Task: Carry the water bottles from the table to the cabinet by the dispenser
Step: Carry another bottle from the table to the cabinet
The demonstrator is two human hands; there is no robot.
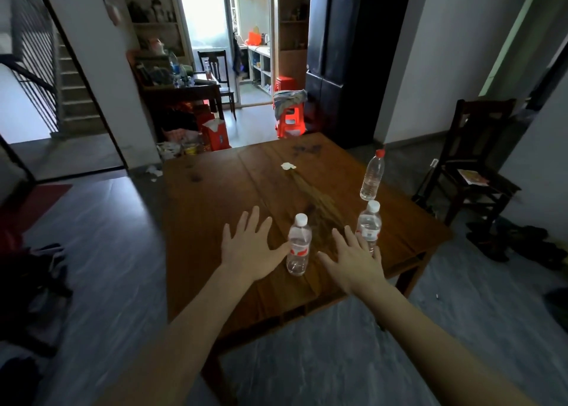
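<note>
While both hands hang spread over the brown wooden table (215,190), the reach is just starting: the left hand (249,249) flanks the clear white-capped plastic bottle (298,246), the right hand (353,258) nears a second white-capped bottle (369,226); a red-capped bottle (372,175) stands beyond it. Next, I judge, fingers must close round each.

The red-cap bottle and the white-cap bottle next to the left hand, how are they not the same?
The red-cap bottle has a red cap; the white-cap bottle has a white one. The red-cap bottle shows no label, while the white-cap bottle wears a red and white one. The red-cap bottle stands farther back, away from both hands; the white-cap bottle stands by the left hand. Both are clear, upright and on the table.
</note>
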